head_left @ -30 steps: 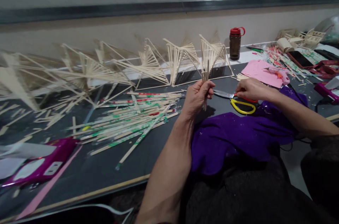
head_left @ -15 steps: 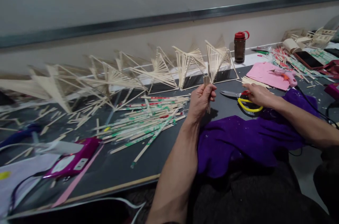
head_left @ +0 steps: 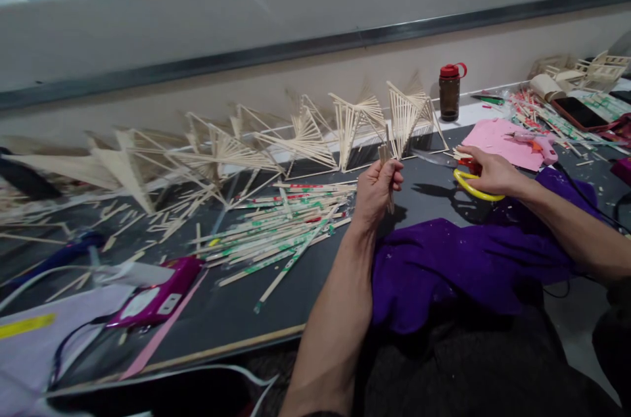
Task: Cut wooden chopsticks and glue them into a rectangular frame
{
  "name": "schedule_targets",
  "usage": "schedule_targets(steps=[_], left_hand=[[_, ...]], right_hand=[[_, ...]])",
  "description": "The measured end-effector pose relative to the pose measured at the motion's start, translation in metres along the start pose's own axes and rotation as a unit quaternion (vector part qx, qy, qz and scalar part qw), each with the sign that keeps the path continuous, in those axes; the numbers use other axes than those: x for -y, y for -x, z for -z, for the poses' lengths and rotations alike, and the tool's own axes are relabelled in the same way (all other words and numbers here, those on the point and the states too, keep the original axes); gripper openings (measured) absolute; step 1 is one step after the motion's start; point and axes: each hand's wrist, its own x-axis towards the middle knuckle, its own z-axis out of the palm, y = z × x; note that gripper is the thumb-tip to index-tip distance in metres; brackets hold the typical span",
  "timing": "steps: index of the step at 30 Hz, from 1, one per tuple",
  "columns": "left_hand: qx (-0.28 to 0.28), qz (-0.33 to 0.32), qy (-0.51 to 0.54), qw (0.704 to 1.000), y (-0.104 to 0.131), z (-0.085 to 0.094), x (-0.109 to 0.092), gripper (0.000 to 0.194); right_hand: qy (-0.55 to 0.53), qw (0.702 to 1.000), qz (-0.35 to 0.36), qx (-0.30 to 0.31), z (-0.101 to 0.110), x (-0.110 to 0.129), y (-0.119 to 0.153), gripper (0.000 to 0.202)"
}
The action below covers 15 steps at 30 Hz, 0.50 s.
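Observation:
My left hand (head_left: 378, 185) is closed round a few short wooden sticks (head_left: 384, 154), held upright above the dark table (head_left: 315, 272). To its right, my right hand (head_left: 486, 170) grips scissors (head_left: 477, 188) with yellow and red handles. The blades point left, lifted over the table with a shadow below. Pale sticks lie behind the fingers of that hand, partly hidden. A purple cloth (head_left: 444, 266) is spread at the table edge below both hands. Behind the left hand stands a row of twisted stick models (head_left: 407, 114).
Wrapped chopsticks (head_left: 280, 233) lie left of centre. A magenta box (head_left: 158, 295) with a cable is at the lower left. A brown bottle (head_left: 449, 98) stands by the wall. A pink glue gun (head_left: 537, 144) rests on pink felt (head_left: 488, 134), with phones farther right.
My right hand has lifted the scissors off the table, and their shadow is now apart from them. My left hand keeps its sticks. The view has shifted slightly.

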Motion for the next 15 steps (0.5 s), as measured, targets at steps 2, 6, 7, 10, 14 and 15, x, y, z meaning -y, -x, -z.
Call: schedule_targets(steps=[2,6,7,10,14,15], left_hand=[[-0.006,-0.005,-0.008,1.000,0.000,0.000,0.000,0.038],[0.000,-0.026,-0.061,0.998,0.002,-0.001,0.000,0.039],[0.004,-0.032,-0.076,0.997,0.002,-0.001,0.000,0.039],[0.007,-0.043,-0.111,0.993,0.004,-0.002,0.000,0.039],[0.007,-0.047,-0.126,0.991,0.004,-0.002,0.002,0.039],[0.008,-0.049,-0.132,0.990,0.004,-0.002,0.002,0.039]], right_hand=[[-0.092,0.995,0.029,-0.028,0.004,0.003,0.002,0.080],[-0.145,0.985,0.097,-0.015,0.008,0.011,0.008,0.075],[-0.140,0.985,0.105,-0.010,0.008,0.013,0.010,0.072],[-0.123,0.985,0.120,-0.004,0.006,0.016,0.012,0.066],[-0.113,0.986,0.122,0.011,0.003,0.016,0.012,0.065],[-0.113,0.986,0.119,0.015,0.003,0.017,0.012,0.065]])
